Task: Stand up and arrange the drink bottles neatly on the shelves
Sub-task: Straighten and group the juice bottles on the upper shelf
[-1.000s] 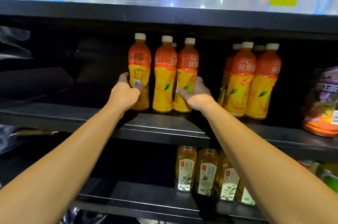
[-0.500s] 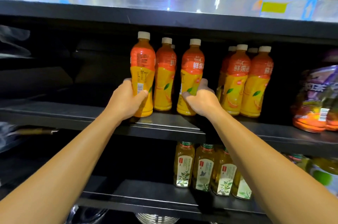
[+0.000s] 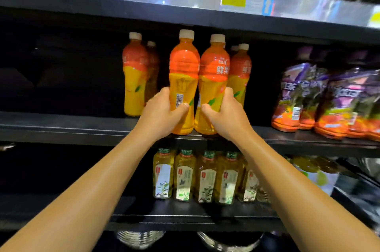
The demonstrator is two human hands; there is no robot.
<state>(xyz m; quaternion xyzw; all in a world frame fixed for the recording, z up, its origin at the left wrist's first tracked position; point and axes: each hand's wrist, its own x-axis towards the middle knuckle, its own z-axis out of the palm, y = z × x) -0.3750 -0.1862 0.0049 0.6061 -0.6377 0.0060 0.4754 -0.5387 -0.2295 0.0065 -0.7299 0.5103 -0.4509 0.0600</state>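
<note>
Two bare forearms reach forward to a dark shelf (image 3: pixel 82 128). The left hand (image 3: pixel 162 111) wraps its fingers around the lower half of an orange juice bottle (image 3: pixel 184 78); the right hand (image 3: pixel 224 113) grips a second orange bottle (image 3: pixel 213 83) touching it. Both stand upright at the shelf's front edge. Behind them stand more orange bottles (image 3: pixel 134 74).

The orange bottle (image 3: pixel 213 85) gripped by the right hand (image 3: pixel 224 116) carries white characters "鮮果" on its red upper band, and the bottle behind it (image 3: pixel 240 72) shows the start of the same print. A purple pouch (image 3: pixel 294 95) on the same shelf reads "红茶". The barcode label on the bottle (image 3: pixel 183 85) in the left hand (image 3: pixel 160 113), the tea bottles' (image 3: pixel 185 175) labels below and the yellow shelf tag (image 3: pixel 234 0) are too blurred to read.
</note>
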